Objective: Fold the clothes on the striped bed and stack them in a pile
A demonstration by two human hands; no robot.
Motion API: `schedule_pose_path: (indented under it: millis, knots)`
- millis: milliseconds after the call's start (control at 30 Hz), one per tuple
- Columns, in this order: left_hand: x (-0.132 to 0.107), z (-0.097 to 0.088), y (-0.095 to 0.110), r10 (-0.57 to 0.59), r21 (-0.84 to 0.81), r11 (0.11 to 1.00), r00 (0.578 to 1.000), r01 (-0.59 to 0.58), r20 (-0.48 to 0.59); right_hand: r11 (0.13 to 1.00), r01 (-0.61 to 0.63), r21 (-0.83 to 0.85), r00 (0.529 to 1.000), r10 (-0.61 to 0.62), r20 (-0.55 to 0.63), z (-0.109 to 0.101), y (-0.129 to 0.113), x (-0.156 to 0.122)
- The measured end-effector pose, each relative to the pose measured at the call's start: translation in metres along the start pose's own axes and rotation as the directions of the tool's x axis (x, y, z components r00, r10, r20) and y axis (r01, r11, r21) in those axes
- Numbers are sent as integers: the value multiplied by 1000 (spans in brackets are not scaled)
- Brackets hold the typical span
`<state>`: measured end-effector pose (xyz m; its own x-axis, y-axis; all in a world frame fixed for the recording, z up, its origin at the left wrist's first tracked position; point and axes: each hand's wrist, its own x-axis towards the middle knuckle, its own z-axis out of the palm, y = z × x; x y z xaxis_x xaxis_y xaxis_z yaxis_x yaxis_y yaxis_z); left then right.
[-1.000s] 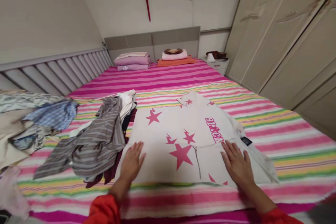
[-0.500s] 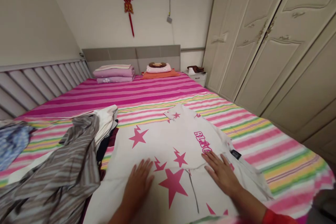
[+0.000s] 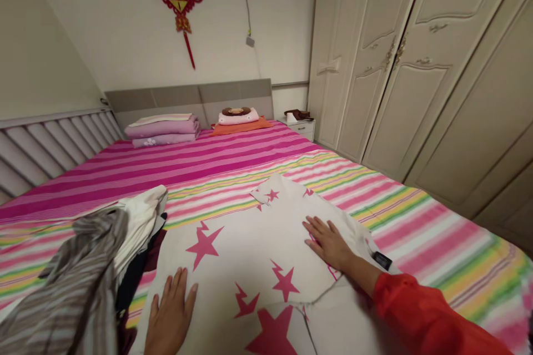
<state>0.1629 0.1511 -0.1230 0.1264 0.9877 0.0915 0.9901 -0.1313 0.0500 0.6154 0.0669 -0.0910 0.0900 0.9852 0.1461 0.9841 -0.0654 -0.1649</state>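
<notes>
Starry shirt spread flat on the bed

It lies at six o'clock, its near end cut off. The left hand, at seven, and right hand, towards five, rest on it, fingers open, gripping nothing, probably to keep the cloth smooth. The right hides most of a pink print.

1 white nightstand stands between the gray headboard and cream wardrobe, before a pale wall.

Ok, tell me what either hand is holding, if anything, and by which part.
Nothing: the left hand and right hand lie palm down on the white star-print garment, fingers extended, gripping no part.
</notes>
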Motion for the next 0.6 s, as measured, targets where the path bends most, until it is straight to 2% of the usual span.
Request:
schedule_pose_path:
  millis: [67,200,333,467,600]
  knots:
    - [12,0,-1,36,-4,999,999,-36,11,999,-4,35,999,3,51,6,-8,18]
    - [41,-2,-5,67,-21,997,997,-68,-40,996,-60,63,997,57,42,14,-6,49]
    - [68,-5,-5,14,-41,999,995,-19,-100,996,-77,40,997,77,19,16,10,73]
    - [91,-12,-2,-30,-73,997,996,25,-79,992,-125,34,992,126,-27,19,23,97]
    - [112,-19,2,-87,-103,991,995,81,-55,976,-179,121,978,190,-83,22,28,129]
